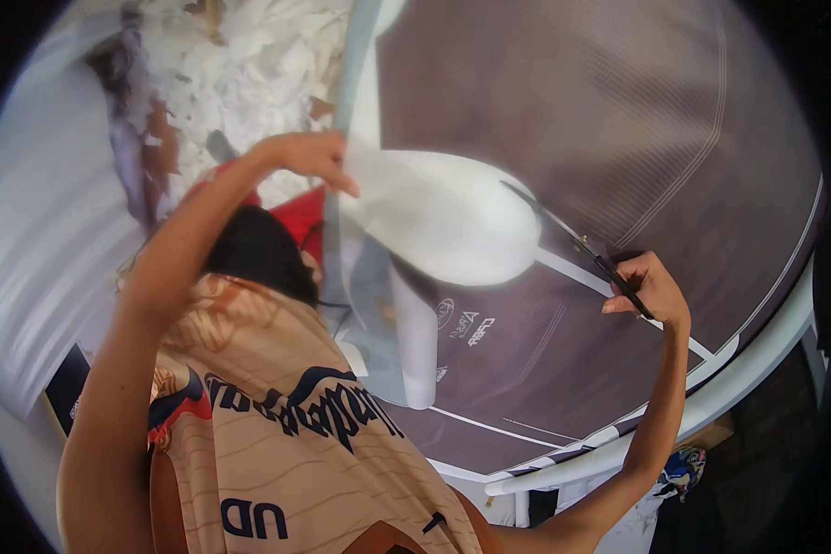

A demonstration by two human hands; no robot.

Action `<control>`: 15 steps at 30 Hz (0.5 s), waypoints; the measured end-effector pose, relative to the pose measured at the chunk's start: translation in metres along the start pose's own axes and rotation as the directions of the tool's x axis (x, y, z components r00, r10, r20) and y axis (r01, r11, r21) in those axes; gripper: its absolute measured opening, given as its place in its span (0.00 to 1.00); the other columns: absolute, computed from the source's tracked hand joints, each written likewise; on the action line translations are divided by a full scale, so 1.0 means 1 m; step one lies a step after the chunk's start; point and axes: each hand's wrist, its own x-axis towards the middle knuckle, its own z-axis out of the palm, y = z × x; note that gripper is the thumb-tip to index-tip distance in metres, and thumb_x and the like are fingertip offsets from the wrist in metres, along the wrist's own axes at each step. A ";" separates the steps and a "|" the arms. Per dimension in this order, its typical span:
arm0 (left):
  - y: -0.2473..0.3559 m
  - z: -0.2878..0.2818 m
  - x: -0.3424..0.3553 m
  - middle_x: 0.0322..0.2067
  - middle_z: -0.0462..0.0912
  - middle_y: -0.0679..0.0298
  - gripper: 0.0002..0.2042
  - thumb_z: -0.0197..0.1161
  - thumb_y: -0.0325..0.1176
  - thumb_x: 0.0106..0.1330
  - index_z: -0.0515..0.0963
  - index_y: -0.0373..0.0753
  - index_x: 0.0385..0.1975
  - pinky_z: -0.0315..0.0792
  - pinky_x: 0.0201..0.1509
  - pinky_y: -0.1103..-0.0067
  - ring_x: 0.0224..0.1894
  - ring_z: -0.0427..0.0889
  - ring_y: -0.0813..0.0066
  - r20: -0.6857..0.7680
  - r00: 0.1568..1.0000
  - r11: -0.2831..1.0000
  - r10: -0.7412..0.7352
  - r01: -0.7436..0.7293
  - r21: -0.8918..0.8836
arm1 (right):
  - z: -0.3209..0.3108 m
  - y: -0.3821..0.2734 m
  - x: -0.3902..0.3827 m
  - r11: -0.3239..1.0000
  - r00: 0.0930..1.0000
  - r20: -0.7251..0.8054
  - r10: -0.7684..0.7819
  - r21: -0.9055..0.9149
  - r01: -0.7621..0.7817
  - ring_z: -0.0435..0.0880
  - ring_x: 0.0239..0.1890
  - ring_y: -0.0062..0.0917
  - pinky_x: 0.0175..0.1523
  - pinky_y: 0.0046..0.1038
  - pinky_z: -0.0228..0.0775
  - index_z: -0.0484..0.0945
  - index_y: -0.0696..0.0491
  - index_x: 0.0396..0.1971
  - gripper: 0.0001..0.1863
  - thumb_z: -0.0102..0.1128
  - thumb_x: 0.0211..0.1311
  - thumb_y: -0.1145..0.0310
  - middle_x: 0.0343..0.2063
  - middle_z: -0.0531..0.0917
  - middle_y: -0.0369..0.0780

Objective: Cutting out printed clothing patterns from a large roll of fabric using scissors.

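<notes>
One broad dark fabric sheet (619, 120) covered the table (757, 365). Her left hand (309, 157) pinched up the pale cut strip (434, 222); her right hand (651, 291) gripped scissors (586, 249), blades in the cloth. Slack could skew the cut.

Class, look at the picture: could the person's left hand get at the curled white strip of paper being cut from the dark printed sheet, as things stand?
Probably yes. The left hand already seems to pinch the top edge of the curled white strip of paper, lifting it off the dark printed sheet. Nothing lies between them; the right hand with the black scissors works further along.
</notes>
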 end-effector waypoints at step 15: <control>-0.010 0.000 0.000 0.28 0.85 0.65 0.15 0.73 0.40 0.64 0.86 0.32 0.39 0.78 0.35 0.82 0.29 0.82 0.80 0.004 0.998 0.998 0.061 -0.061 0.008 | -0.002 -0.075 0.046 0.990 0.997 0.081 -0.003 -0.139 0.015 0.63 0.16 0.11 0.22 0.21 0.50 0.72 0.54 0.12 0.26 0.88 0.38 0.59 0.11 0.66 0.27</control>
